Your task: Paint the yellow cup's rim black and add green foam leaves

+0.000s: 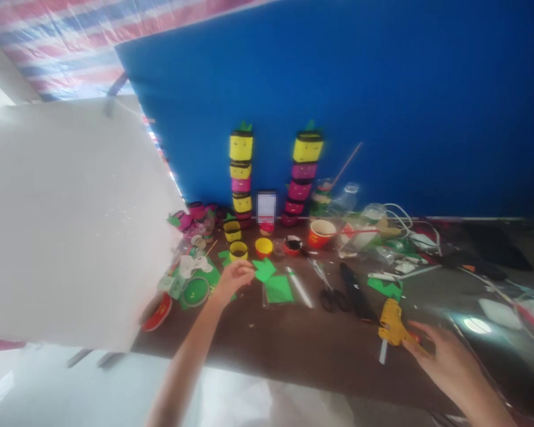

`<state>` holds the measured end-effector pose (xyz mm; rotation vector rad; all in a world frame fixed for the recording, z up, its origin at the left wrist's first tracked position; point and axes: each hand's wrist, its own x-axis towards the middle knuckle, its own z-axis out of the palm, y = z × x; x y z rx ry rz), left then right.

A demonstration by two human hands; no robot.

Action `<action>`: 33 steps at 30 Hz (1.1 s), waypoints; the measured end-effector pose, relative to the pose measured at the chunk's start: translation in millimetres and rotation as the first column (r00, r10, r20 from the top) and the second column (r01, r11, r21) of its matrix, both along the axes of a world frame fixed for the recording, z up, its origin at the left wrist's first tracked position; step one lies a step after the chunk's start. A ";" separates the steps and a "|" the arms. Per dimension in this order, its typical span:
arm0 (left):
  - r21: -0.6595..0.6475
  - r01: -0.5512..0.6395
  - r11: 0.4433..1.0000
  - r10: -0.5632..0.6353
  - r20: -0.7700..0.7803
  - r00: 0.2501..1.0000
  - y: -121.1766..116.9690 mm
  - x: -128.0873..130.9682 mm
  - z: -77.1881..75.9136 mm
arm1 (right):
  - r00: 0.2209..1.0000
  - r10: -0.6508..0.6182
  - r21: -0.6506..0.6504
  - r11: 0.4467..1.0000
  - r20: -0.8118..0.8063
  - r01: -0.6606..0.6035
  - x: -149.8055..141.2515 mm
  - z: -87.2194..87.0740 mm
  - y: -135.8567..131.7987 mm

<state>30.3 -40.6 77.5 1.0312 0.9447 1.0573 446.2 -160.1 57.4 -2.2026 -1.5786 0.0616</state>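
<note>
My left hand point(234, 279) reaches forward over the brown table point(293, 344), fingers curled together beside a green cut-out paper shape point(263, 270); whether it grips the paper is blurred. Just beyond it stand small yellow cups point(238, 250). My right hand point(445, 362) lies at the lower right, its fingers touching the handle of a yellow glue gun point(394, 325) that rests on the table. A green paper square point(279, 289) lies between the two hands.
Two tall stacks of yellow and pink cups point(241, 172) point(303, 175) stand against a blue backdrop point(382, 107). Black scissors point(329, 293), a red cup point(320, 233), plastic bottles and cables lie to the right. A big white board point(71, 225) fills the left side.
</note>
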 end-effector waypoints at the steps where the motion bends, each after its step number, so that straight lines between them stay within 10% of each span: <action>1: -0.013 0.016 1.000 -0.016 0.012 1.000 0.2 -0.6 -0.9 | 0.995 0.040 0.007 0.999 -0.093 -0.040 -11.5 9.8 3.6; 4: -0.032 0.105 0.994 -0.102 0.064 0.993 -2.3 -0.8 0.5 | 0.902 0.190 0.127 0.980 -0.388 -0.151 -64.8 41.8 23.8; 7: -0.037 0.230 0.972 -0.225 0.117 0.967 -9.7 1.1 7.8 | 0.639 0.381 0.148 0.910 -0.668 -0.388 -130.0 65.0 52.5; 14: -0.056 0.386 0.921 -0.374 0.160 0.914 -25.2 -3.7 23.0 | 0.216 0.534 0.252 0.668 -0.817 -0.700 -201.3 77.1 94.1; 22: 0.051 0.291 0.955 -0.278 -0.178 0.944 -35.9 -17.1 37.5 | 0.479 0.590 -0.018 0.618 -0.650 -0.786 -211.6 91.6 97.7; 33: 0.099 0.224 0.970 -0.159 -0.441 0.883 -38.3 -18.7 32.0 | 0.443 0.590 -0.133 0.493 -0.675 -0.860 -217.9 74.9 113.1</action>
